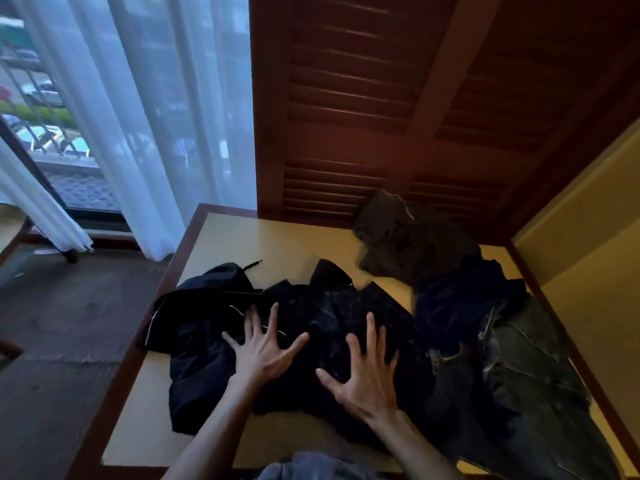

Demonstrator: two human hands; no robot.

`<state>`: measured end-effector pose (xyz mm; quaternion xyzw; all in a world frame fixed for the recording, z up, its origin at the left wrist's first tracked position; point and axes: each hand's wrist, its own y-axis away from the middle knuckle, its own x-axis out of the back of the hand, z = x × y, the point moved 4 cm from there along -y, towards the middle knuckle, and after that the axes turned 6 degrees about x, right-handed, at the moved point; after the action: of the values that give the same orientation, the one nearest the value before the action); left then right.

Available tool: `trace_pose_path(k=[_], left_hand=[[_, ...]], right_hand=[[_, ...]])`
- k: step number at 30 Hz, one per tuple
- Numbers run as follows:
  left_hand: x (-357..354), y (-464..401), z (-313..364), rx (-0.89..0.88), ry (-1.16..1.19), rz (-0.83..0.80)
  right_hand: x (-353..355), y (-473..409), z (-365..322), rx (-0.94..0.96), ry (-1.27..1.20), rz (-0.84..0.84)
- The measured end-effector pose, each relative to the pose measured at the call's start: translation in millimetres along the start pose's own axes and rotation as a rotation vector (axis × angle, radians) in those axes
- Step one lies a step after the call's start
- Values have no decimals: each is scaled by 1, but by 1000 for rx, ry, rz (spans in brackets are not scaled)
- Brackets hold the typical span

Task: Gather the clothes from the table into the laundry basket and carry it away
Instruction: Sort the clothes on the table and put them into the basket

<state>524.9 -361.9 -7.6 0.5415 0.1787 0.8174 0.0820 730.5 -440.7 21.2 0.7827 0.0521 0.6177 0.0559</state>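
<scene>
A heap of dark clothes covers the cream table (263, 240). On the left lies a black hoodie with a drawstring (204, 306), in the middle a black garment (332, 306). Dark jeans (530, 375) spread along the right side, a navy piece (460, 296) behind them, and a dark grey garment (405, 233) at the back. My left hand (263, 348) and my right hand (367, 372) hover with fingers spread over the black garment; whether they touch it is unclear. No laundry basket is in view.
A brown louvred wooden panel (363, 98) stands right behind the table, a yellow wall (588, 230) to its right. White sheer curtains (145, 116) hang over the window at left. Dark floor (69, 323) lies left of the table.
</scene>
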Motion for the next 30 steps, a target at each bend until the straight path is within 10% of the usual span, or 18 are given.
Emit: trace_pose_path(k=[14,20,23,30], left_hand=[[-10,9,5,-123,-225,-32],[64,31,-20,80,167,427],[67,18,-68,375,342,281],[2,0,-9,215,228,-61]], right_hand=[[22,-15,92,-247,203,-70],[59,-15,100,-281,161,215],[48,-24,116,-379,-55,77],[-12,-43,81,-291,35,-193]])
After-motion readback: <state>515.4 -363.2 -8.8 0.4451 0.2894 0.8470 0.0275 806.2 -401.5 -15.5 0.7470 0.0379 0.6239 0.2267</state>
